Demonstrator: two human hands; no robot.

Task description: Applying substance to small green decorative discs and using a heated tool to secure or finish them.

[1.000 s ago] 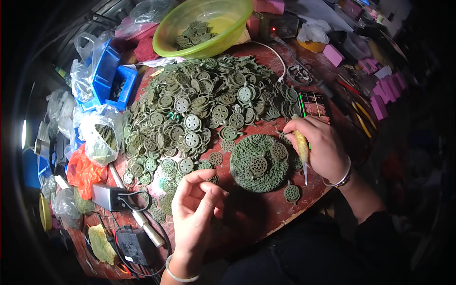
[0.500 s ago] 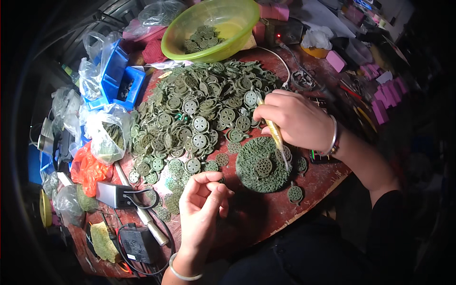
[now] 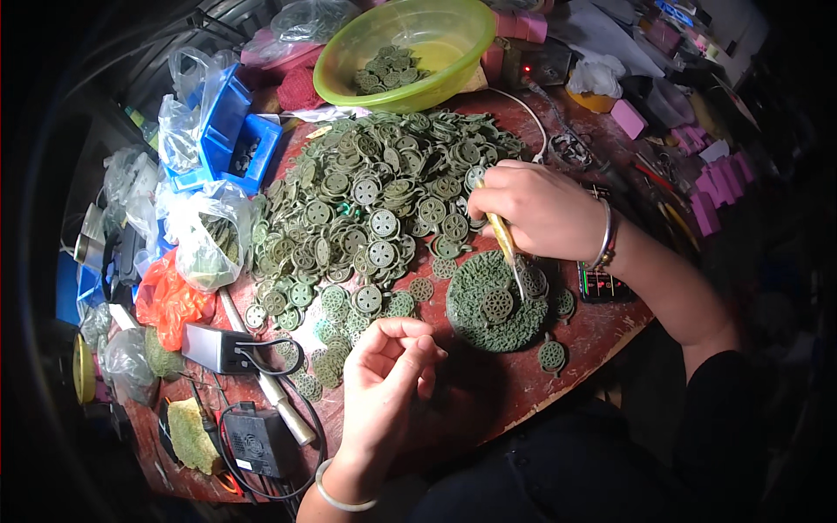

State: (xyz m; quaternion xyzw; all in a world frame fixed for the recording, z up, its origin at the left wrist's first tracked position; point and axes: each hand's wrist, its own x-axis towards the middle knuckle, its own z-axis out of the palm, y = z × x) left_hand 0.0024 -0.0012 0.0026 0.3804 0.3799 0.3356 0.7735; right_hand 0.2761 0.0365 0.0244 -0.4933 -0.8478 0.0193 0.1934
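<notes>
My right hand (image 3: 532,209) is closed around a slim yellow-handled tool (image 3: 500,234) with a narrow, pale metal tip. That tip points down onto a round, rough green pad (image 3: 475,327), between two openwork metal discs lying there. One disc (image 3: 497,305) sits mid-pad; the other (image 3: 534,281) lies by the upper right edge. My left hand (image 3: 392,366) hovers left of the pad, thumb and fingertips pinched together; whatever they hold, if anything, is too small to make out. Behind both hands spreads a big heap of dark green metal discs (image 3: 349,218) with small loops.
A yellow-green basin (image 3: 475,65) holding more discs stands behind the heap. To the left are a blue box (image 3: 222,135), plastic bags (image 3: 205,231), a grey device (image 3: 214,349) and a black adapter (image 3: 257,440) with cables. Pink blocks (image 3: 724,179) lie at the right.
The whole view has shifted slightly, moving the scene rightward. The tool's tip has moved a little left and away from me, closer to the mid-pad disc. My left hand keeps its pinch.
</notes>
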